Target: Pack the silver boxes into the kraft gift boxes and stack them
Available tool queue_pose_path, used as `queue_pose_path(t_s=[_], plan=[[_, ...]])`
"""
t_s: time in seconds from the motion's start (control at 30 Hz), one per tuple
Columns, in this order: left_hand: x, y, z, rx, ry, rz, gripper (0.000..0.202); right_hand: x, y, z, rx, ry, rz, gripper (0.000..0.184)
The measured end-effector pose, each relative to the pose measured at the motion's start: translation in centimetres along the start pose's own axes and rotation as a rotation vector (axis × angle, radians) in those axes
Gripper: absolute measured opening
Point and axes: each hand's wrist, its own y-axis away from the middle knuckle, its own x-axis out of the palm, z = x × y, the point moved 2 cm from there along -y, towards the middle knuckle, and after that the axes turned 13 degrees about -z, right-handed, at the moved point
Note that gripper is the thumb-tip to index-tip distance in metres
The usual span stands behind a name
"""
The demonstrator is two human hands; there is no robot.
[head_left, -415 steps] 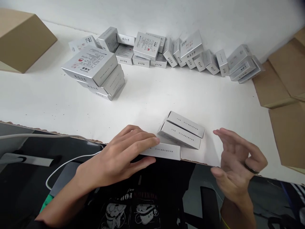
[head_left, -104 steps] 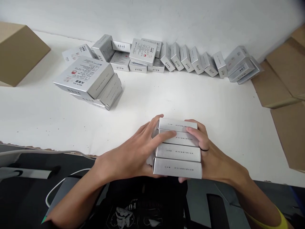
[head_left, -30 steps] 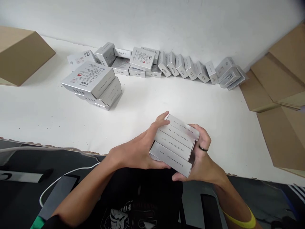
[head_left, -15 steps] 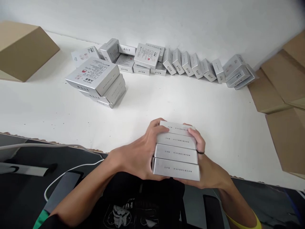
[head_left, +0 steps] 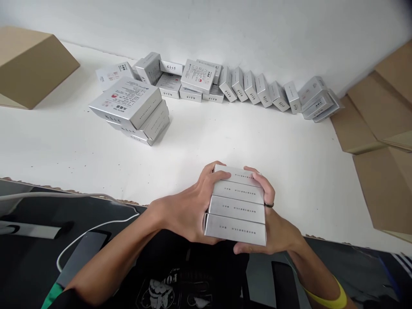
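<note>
Silver-grey card: a block of four cartons (head_left: 238,208), side by side, at the near edge of the white tabletop (head_left: 206,137); the nearest carton reaches out past that edge; whether the block's underside rests on the table or is lifted cannot be told from this angle.

Change: a second ago the block was turned askew, its ends stepped; now it lies nearly square to the person, seams narrow, ends closer to line; judged effect, four separate cartons now handle as one unit, though not perfectly flush.

Left hand (head_left: 189,210): fingers closed round the left ends, one fingertip lying on top of the farthest carton; right hand (head_left: 275,223): gripping the right ends, one finger over the far corner, thumb low by the nearest carton, dark ring (head_left: 269,205) on a finger.

Appearance: narrow faces up, pale metallic sheen, corners crisp; each face bears a line of small dark print, too small to read; thin dark slit at the nearest carton's left end.

Surroundings: uneven carton stack (head_left: 125,103) beyond the left hand; carton row (head_left: 250,90) along the wall, several leaning; brown cardboard (head_left: 386,184) at right.
</note>
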Motion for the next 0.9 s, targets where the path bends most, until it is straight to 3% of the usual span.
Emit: queue_pose_path(t_s=[0.17, 0.27, 0.37, 0.53, 0.8, 0.9], plan=[[-0.3, 0.2, 0.3, 0.006, -0.021, -0.047, 0.125, -0.2, 0.3, -0.1, 0.078, -0.035, 0.043, 0.151], [0.1, 0.2, 0.4, 0.041, 0.010, -0.104, 0.138, -0.4, 0.4, -0.2, 0.107, -0.039, 0.048, 0.147], [0.7, 0.3, 0.6, 0.060, 0.014, -0.125, 0.149, -0.4, 0.2, -0.1, 0.091, -0.029, 0.034, 0.140], [0.8, 0.7, 0.9, 0.044, -0.029, -0.099, 0.151, -0.4, 0.0, 0.2, 0.068, 0.022, 0.060, 0.138], [-1.3, 0.8, -0.6, 0.094, 0.018, -0.128, 0.159, -0.6, 0.5, 0.4, 0.043, 0.053, 0.040, 0.139], [-2.3, 1.4, -1.3, 0.088, -0.002, -0.221, 0.158, -0.7, 0.7, 0.3, 0.057, 0.052, 0.048, 0.140]])
